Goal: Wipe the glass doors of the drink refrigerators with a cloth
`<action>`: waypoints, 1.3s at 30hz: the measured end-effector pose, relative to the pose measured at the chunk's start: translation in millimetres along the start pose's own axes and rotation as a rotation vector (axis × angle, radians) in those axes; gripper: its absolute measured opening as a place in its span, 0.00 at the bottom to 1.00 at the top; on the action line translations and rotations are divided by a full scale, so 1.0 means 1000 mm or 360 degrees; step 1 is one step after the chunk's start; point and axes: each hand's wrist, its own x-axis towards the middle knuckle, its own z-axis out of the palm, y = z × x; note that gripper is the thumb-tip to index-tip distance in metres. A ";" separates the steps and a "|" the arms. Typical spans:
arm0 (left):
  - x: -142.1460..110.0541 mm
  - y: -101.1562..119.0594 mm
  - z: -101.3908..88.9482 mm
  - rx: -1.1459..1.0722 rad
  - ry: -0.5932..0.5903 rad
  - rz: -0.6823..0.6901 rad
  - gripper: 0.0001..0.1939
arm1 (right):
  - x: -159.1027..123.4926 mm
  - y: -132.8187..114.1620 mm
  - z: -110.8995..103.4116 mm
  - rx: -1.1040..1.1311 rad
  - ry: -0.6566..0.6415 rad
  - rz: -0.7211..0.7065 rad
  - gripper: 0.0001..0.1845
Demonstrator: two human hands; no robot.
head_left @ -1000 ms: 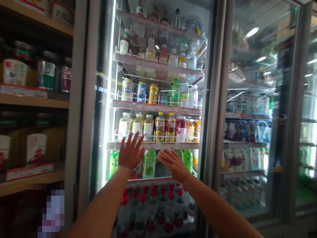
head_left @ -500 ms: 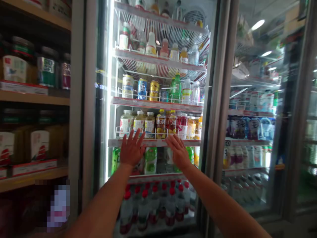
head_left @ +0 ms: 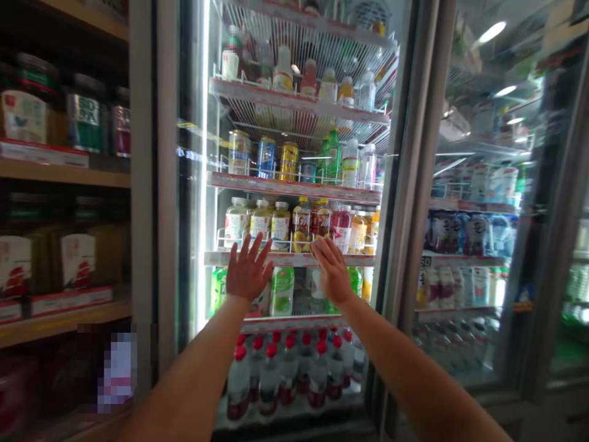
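Shelved bottles (head_left: 25, 115) stood left of the left grip (head_left: 250, 270), spread wide and empty; behind and between the grips stood a green bottle (head_left: 282, 290); the flat right grip (head_left: 333, 270), holding nothing visible, partly blocked a second green bottle (head_left: 356, 280), with a metal post (head_left: 416, 141) farther right

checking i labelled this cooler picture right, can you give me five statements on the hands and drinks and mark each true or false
1. The left hand has its fingers spread. True.
2. The right hand grips a bottle. False: nothing shows in it, and its fingers are extended.
3. In the picture, the gold can stands left of the blue can. False: it stands to the right.
4. Both cans stand on a higher shelf than the yellow-capped bottles. True.
5. The bottles at the bottom have green caps. False: their caps are red.
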 end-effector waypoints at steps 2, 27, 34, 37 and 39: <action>0.000 0.000 0.000 -0.0004 -0.0016 -0.0003 0.38 | -0.005 -0.007 0.004 -0.0001 0.0017 0.0004 0.38; -0.001 0.000 0.000 0.0027 0.0002 0.0017 0.39 | 0.008 -0.018 0.011 -0.0066 -0.0003 0.0049 0.38; 0.000 0.000 0.000 0.0011 0.0027 0.0032 0.39 | -0.023 -0.029 0.004 -0.0003 -0.0606 -0.0556 0.36; 0.000 0.000 0.001 0.0006 0.0024 0.0029 0.39 | 0.000 -0.014 -0.002 -0.0025 -0.0435 -0.0371 0.37; 0.000 0.001 0.000 0.0004 -0.0003 0.0014 0.39 | 0.014 -0.009 -0.001 -0.0056 -0.0195 -0.0115 0.38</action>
